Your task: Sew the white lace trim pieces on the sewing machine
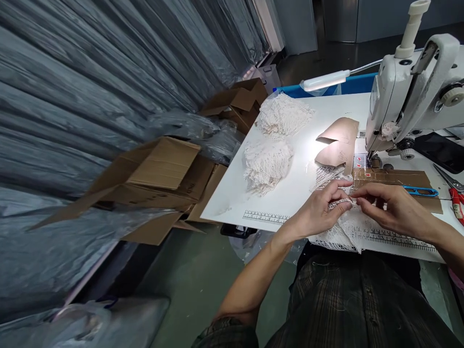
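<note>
A piece of white openwork lace fabric (339, 237) lies at the table's front edge and hangs slightly over it, below the sewing machine (395, 96). My left hand (321, 208) pinches the lace from the left, thumb and forefinger together. From the right, my right hand (395, 208) meets it fingertip to fingertip, also pinching at the lace edge. The exact bit between the fingertips is too small to make out. Just beyond the hands are a brown paper pattern (339, 140) and the machine's needle area. A blue thread snipper (420, 191) lies right of my right hand.
Two piles of white lace, a farther one (282, 116) and a nearer one (268, 164), sit on the white table (224, 198). Scissors (457, 205) and a black phone (442, 151) lie at the right. A lamp (324, 80) reaches over the back; open cardboard boxes (163, 164) stand left.
</note>
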